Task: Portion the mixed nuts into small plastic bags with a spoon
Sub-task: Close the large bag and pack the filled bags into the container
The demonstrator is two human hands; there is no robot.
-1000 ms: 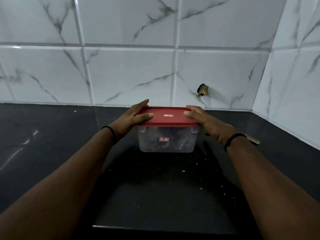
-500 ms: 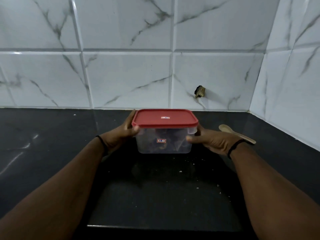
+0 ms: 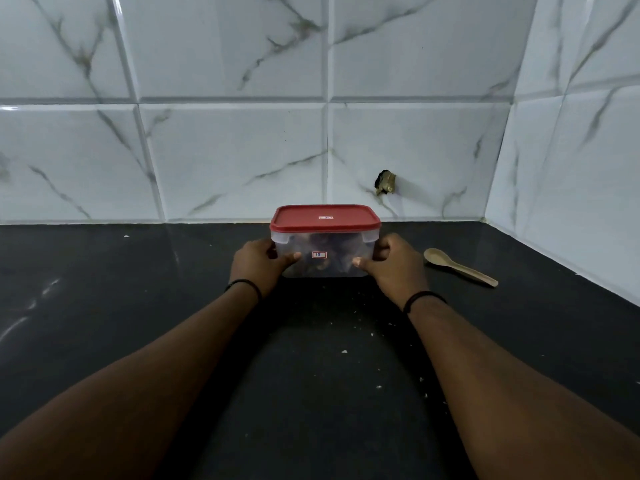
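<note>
head view: the clear plastic container [image 3: 325, 256] is sat on the black counter [image 3: 104, 306] near the back wall, red lid [image 3: 325, 218] still pressed on, dark nuts [image 3: 329, 242] dimly seen through the wall. it's gripped from both sides, the left hand [image 3: 258, 266] curled round the left end with the thumb on the front face, the right hand [image 3: 391, 263] doing the same on the right end. the tub is probably stiff-ish but thin, so the walls might flex if squeezed hard, and smooth plastic can get slippery. weight is judged light to moderate, since it looks only partly filled. best held low on the short ends like now; for the lid, a corner lip should be peeled up while the base is pinned down. the wooden spoon [image 3: 457, 266] is lying just right of the right hand, untouched, bowl toward the wall.

counted: one container, one lid, one spoon, two hands. zero small bags can be seen. nuts can't be counted through the plastic. white crumbs [image 3: 344, 351] are scattered on the counter in front.
</note>
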